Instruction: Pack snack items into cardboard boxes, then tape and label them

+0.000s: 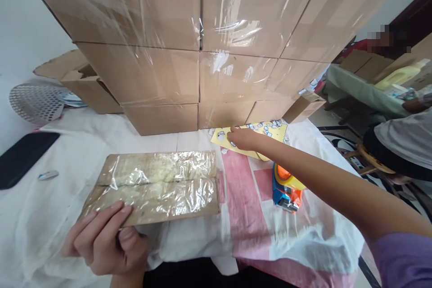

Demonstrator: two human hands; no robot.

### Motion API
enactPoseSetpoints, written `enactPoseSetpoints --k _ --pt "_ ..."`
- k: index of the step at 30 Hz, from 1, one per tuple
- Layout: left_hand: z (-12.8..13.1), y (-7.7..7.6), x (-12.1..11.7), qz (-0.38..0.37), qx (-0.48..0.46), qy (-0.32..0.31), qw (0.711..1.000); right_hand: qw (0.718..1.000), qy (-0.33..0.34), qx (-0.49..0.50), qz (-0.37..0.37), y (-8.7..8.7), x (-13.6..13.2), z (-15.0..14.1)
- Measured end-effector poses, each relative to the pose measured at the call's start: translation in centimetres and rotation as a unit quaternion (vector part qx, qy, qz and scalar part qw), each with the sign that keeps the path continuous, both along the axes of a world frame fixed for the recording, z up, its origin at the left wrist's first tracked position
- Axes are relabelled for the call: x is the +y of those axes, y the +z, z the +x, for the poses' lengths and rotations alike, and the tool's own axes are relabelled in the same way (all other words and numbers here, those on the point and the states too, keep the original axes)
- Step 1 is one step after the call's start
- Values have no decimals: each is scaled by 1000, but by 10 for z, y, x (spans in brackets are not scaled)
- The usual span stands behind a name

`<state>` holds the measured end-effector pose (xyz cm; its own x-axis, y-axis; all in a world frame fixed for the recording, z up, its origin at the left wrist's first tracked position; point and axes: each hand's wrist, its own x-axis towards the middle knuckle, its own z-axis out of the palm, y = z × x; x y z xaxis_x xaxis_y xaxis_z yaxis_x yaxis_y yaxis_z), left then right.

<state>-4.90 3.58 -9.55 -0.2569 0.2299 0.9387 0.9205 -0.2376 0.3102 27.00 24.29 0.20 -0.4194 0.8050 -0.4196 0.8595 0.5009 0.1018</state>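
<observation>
My left hand (108,238) grips the near left edge of a flat cardboard box (162,189) covered in shiny clear tape. Its fingers lie on top and the thumb is at the front edge. My right hand (245,138) reaches across to a yellow sheet (259,137) strewn with small white-and-blue pieces. The fingers there are closed together on the sheet's left part; a small pale piece shows beside them, and whether they pinch it is unclear. Under my right forearm sits a blue, orange and yellow plastic tape dispenser-like object (286,189).
Large taped cartons (162,72) form a wall at the back. A black phone (29,157) and a small packet (48,174) lie at left, near a perforated basket (37,103). A small carton (304,105) stands at right. Another person (405,139) sits beyond, by a second table.
</observation>
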Motion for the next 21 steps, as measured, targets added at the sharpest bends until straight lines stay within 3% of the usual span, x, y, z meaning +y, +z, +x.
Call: enactPoseSetpoints --k 3,8,13,17,21 --pt "1 4 0 1 13 -9 1000 999 -10 32 11 14 -15 5" --pt "5 6 0 -3 -7 6 1000 977 -61 186 82 36 -53 9" --pt "8 7 1 -18 -52 45 997 985 -79 106 109 15 -64 9" --pt "8 9 6 -16 -54 54 997 990 -90 81 73 -4 -66 2" --pt "9 13 11 7 -40 42 998 989 -106 96 28 -8 -75 0"
